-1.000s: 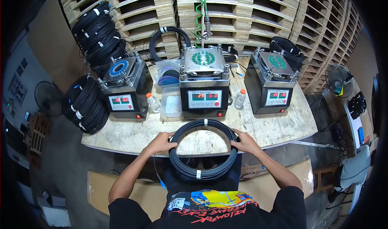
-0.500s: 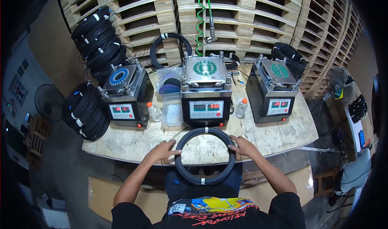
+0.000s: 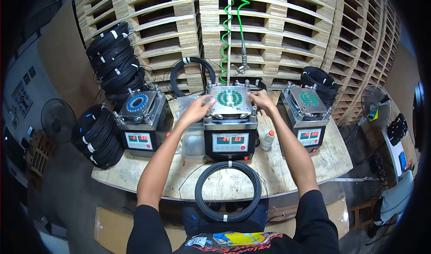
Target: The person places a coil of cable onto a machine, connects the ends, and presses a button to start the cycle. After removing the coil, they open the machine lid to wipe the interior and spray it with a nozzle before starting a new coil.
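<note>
Both arms reach forward to the middle machine (image 3: 230,142), which has a metal top plate (image 3: 243,105) with a ring of green connectors. At the plate's left edge is my left hand (image 3: 196,110), its fingers by the corner post, with nothing seen in it. My right hand (image 3: 261,100) is at the plate's back right corner, fingers closed round the post there, which they partly hide. A black cable coil (image 3: 200,187) with white ties lies at the table's front edge, overhanging it, touched by neither hand.
Similar machines stand left (image 3: 138,139) and right (image 3: 310,136). Black coils (image 3: 96,137) are stacked at the far left. A bottle (image 3: 268,141) and a clear tray (image 3: 193,142) flank the middle machine. A green air hose (image 3: 243,29) hangs behind. A co-worker (image 3: 395,191) is at the right.
Both hands have let go of the black coil and moved forward to the middle machine's top plate. The coil now rests at the table edge. The view has shifted slightly.
</note>
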{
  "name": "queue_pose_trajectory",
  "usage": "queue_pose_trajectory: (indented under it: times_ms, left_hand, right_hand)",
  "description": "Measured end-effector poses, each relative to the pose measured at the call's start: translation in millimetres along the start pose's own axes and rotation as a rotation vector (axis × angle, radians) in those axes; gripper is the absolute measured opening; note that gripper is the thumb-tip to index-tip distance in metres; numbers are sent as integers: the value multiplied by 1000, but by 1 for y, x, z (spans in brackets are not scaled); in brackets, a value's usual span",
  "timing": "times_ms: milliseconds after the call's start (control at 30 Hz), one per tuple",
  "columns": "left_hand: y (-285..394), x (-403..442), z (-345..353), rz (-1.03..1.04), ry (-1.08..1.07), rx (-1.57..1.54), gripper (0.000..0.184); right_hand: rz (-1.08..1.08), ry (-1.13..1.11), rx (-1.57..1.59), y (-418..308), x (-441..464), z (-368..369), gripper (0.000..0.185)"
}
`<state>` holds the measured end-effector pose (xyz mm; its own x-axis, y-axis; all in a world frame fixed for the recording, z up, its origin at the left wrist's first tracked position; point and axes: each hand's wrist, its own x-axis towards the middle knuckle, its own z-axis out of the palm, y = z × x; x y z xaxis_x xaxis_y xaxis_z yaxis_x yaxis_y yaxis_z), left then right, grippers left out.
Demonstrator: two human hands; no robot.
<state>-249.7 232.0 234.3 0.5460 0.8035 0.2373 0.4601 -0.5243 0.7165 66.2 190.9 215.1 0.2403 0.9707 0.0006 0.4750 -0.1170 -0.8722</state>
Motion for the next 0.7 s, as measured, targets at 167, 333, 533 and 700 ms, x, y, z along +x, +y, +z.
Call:
queue_pose_trajectory:
  times_ms: [167,333,533,700]
  left_hand:
    - [15,-1,2,-50,-11,-170,63]
    - [14,-7,-6,-3,-93,-276,73]
    - [0,8,-1,-36,30,-214,44]
    - [-12,15,-3,392,340,241,22]
  right_hand:
    - [-82,131,198,13,5,19,27]
    - [-28,141,729,-47,-19,9,14]
    - [-93,51,909,-86,0,25,29]
    - [-136,96,789,-112,22,58,25]
